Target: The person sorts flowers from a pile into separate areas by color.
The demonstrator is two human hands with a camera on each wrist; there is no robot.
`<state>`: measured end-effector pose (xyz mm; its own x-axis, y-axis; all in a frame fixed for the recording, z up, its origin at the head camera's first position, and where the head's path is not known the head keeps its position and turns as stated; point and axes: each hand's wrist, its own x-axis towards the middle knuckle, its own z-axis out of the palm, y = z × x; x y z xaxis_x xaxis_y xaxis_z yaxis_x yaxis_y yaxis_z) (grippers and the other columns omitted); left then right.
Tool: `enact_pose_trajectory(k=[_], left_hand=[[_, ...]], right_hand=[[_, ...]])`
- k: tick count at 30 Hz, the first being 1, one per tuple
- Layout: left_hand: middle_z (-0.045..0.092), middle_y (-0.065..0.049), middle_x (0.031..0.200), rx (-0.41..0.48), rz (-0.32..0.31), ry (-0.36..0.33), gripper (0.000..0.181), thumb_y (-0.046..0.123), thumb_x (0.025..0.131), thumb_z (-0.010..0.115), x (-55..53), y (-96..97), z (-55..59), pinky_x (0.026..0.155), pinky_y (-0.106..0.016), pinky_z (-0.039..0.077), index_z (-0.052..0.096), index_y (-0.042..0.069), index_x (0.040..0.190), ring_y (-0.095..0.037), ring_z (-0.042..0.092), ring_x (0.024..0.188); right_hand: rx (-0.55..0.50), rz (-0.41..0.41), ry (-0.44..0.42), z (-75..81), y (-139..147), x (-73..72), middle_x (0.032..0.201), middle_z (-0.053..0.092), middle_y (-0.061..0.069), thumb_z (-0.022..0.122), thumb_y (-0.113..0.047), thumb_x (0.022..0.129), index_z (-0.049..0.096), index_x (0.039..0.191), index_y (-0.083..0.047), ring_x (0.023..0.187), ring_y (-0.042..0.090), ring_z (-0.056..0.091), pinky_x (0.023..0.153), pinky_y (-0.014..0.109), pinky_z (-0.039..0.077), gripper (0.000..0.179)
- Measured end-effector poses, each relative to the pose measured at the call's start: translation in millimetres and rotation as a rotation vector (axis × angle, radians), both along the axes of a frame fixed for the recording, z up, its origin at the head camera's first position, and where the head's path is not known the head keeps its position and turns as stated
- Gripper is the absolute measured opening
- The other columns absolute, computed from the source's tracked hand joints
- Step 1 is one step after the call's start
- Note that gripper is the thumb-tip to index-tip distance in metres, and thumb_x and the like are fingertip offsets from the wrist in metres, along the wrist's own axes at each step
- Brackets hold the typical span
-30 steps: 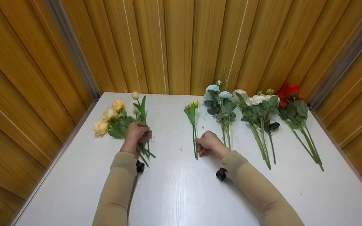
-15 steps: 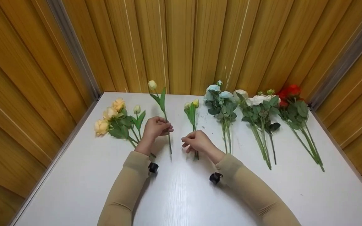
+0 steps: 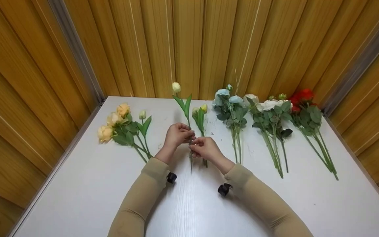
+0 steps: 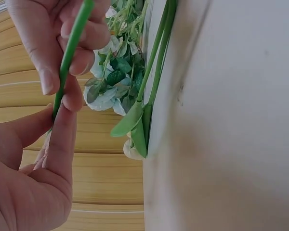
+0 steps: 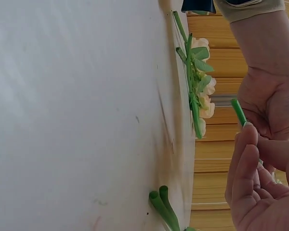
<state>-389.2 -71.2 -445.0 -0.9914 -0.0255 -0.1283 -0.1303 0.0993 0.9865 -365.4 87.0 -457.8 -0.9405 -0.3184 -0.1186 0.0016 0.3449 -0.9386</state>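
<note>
A pale tulip (image 3: 176,87) is held upright above the table in front of me. My left hand (image 3: 178,135) pinches its green stem (image 4: 72,48) between thumb and fingers. Just below, my right hand (image 3: 206,148) also pinches the stem, and the stem's lower end (image 5: 238,110) sticks out past its fingertips. Two more yellowish tulips (image 3: 200,119) lie on the table behind the right hand, their stems partly hidden by it. Another tulip (image 3: 142,114) lies at the left, beside the peach roses (image 3: 114,123).
Blue roses (image 3: 230,102), white roses (image 3: 270,105) and red roses (image 3: 304,97) lie in separate bunches toward the right of the white table (image 3: 183,204). Wood-look panels (image 3: 189,49) wall in the back and sides.
My left hand has lifted the pale tulip from beside the peach roses and carried it right. My right hand has moved left from the tulips on the table and taken its stem.
</note>
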Motion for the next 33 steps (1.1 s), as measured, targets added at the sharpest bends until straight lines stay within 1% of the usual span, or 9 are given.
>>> enact_pose_trajectory(k=[6,8,13,16,20,22,24,28,33], left_hand=[[0.079,-0.019,0.1,-0.037,-0.044,-0.023,0.02,0.01,0.095,0.074,-0.9,-8.7,1.2,0.078,-0.036,0.065,0.065,0.0,0.11,-0.022,0.079,0.083],[0.079,-0.02,0.1,-0.07,-0.023,-0.03,0.02,0.012,0.096,0.073,-1.8,-18.1,1.0,0.078,-0.037,0.065,0.065,0.0,0.11,-0.022,0.079,0.083],[0.075,-0.016,0.098,-0.202,0.084,-0.061,0.018,0.015,0.1,0.067,-1.9,-55.3,-2.8,0.082,-0.04,0.063,0.064,0.0,0.111,-0.022,0.075,0.084],[0.071,-0.017,0.098,-0.309,0.133,-0.091,0.019,0.016,0.102,0.063,-0.3,-80.2,-5.3,0.079,-0.04,0.061,0.063,0.0,0.112,-0.026,0.072,0.087],[0.068,-0.014,0.088,-0.569,0.155,-0.104,0.017,0.015,0.103,0.062,1.0,-107.2,-7.2,0.068,-0.035,0.053,0.066,-0.001,0.102,-0.024,0.064,0.078],[0.065,-0.013,0.082,-0.691,0.145,-0.113,0.017,0.012,0.102,0.063,1.3,-116.8,-7.7,0.068,-0.036,0.051,0.066,-0.002,0.094,-0.023,0.057,0.073],[0.065,-0.015,0.083,-0.775,0.126,-0.124,0.015,0.008,0.1,0.062,1.6,-123.5,-7.7,0.07,-0.04,0.051,0.066,-0.004,0.091,-0.023,0.053,0.073],[0.071,-0.024,0.099,-0.861,0.091,-0.174,0.014,0.001,0.096,0.057,1.9,-129.0,-8.2,0.075,-0.045,0.053,0.069,-0.007,0.096,-0.026,0.052,0.078],[0.071,-0.026,0.111,-0.946,0.054,-0.241,0.021,0.002,0.094,0.057,-0.1,-127.8,-13.4,0.073,-0.042,0.053,0.072,-0.007,0.105,-0.027,0.055,0.081]], right_hand=[[-0.032,-0.006,-0.025,0.4,8.3,-2.3,0.077,0.072,0.004,0.069,-0.005,0.097,0.07,0.104,0.006,0.059,0.007,0.064,0.065,0.029,0.062,0.014],[-0.036,-0.014,-0.029,0.1,12.9,-4.9,0.077,0.072,0.005,0.068,-0.005,0.098,0.07,0.107,0.007,0.06,0.007,0.065,0.064,0.027,0.061,0.016],[-0.002,-0.054,-0.041,-3.3,25.6,-12.7,0.078,0.073,0.005,0.068,-0.006,0.098,0.07,0.11,0.008,0.059,0.007,0.065,0.061,0.024,0.059,0.018],[0.028,-0.074,-0.06,-6.2,32.2,-18.0,0.079,0.072,0.005,0.067,-0.006,0.099,0.069,0.11,0.008,0.059,0.007,0.065,0.062,0.025,0.059,0.018],[0.056,-0.091,-0.093,-10.7,38.8,-24.7,0.077,0.07,0.004,0.067,-0.005,0.099,0.067,0.111,0.009,0.057,0.007,0.065,0.062,0.025,0.06,0.019],[0.075,-0.094,-0.106,-12.5,41.1,-26.8,0.077,0.069,0.004,0.066,-0.006,0.099,0.067,0.11,0.009,0.057,0.007,0.065,0.062,0.025,0.06,0.018],[0.098,-0.093,-0.111,-14.3,42.6,-28.1,0.075,0.068,0.004,0.066,-0.006,0.099,0.067,0.109,0.009,0.056,0.007,0.065,0.06,0.023,0.059,0.017],[0.139,-0.079,-0.123,-17.1,44.2,-28.6,0.073,0.067,0.002,0.066,-0.006,0.099,0.068,0.107,0.009,0.054,0.006,0.064,0.056,0.021,0.055,0.017],[0.148,-0.067,-0.156,-19.0,45.2,-27.0,0.07,0.064,0.001,0.067,-0.005,0.098,0.067,0.103,0.009,0.051,0.006,0.063,0.054,0.019,0.054,0.015]])
